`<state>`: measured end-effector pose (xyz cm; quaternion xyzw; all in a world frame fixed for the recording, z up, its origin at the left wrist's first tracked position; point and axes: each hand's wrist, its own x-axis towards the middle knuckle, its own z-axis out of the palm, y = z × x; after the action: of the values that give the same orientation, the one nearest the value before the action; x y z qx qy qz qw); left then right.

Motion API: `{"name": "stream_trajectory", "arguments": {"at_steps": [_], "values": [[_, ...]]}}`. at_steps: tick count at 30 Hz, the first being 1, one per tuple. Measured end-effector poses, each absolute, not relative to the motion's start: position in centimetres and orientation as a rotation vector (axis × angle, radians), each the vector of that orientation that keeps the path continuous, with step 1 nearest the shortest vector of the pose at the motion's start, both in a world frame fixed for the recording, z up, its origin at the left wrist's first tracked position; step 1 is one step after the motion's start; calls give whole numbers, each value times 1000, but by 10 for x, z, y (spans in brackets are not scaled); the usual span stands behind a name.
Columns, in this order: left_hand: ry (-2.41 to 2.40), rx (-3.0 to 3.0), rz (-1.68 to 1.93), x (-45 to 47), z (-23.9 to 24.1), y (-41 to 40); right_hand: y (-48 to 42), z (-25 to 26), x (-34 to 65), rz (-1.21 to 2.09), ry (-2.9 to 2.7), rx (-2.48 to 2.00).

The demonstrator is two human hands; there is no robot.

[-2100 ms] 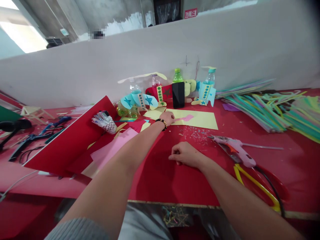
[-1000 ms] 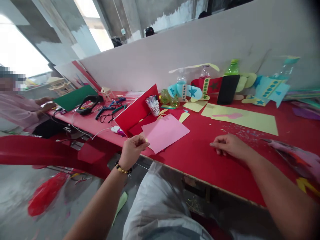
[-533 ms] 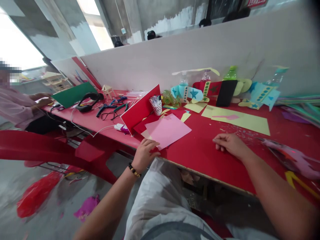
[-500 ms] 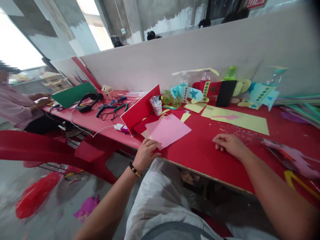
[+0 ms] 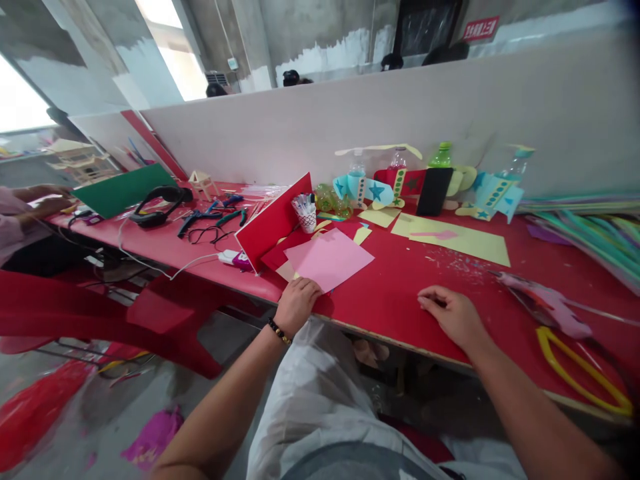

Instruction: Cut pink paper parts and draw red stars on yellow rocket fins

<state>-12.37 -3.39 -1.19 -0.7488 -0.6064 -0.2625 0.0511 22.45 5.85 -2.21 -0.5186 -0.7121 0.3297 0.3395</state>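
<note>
At the near edge of the red table, my left hand [image 5: 300, 301], a beaded bracelet on its wrist, rests with loosely bent fingers. It is open, beside the near corner of a pink paper sheet [image 5: 333, 259]; whether its fingertips touch the sheet I cannot tell. Under that sheet lies red paper [image 5: 275, 256]. Further right, my right hand [image 5: 453, 315] rests on the tabletop, thumb and fingers curled together, and nothing shows in its grip. Beyond it lies a pale yellow sheet [image 5: 473, 245] with a small pink paper cutout [image 5: 437, 235] on top.
Paper-covered bottle planes [image 5: 377, 190] and a black phone-like slab [image 5: 434, 192] stand along the partition. At right lie a pink glue gun [image 5: 550, 303] and a yellow-handled tool [image 5: 575, 373]. A pen cup [image 5: 306, 217] stands beside an upright red board [image 5: 273, 223]. Pliers and headphones [image 5: 159, 205] lie left; a person sits beyond.
The view has turned slightly right. My left hand's fingers have drawn in, with the thumb less spread. My right hand stays curled on the table.
</note>
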Motion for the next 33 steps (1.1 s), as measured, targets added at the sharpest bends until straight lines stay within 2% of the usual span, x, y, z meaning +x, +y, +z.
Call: {"name": "stream_trajectory", "arguments": {"at_steps": [4, 11, 15, 26, 33], "values": [[-1811, -2280, -833, -100, -8, -35, 37, -25, 218, 703, -1843, -1319], [-1558, -2555, -820, -2, -21, -34, 0, -19, 190, 535, -2159, -906], [-1529, -2610, -910, 27, -25, -33, -2, -17, 190, 493, -2261, -970], [-1639, -2560, -1167, -42, -24, -42, -7, -11, 217, 527, -2141, -1058], [-1708, -2566, -1202, -59, -18, -40, -11, -12, 232, 480, -2096, -1089]]}}
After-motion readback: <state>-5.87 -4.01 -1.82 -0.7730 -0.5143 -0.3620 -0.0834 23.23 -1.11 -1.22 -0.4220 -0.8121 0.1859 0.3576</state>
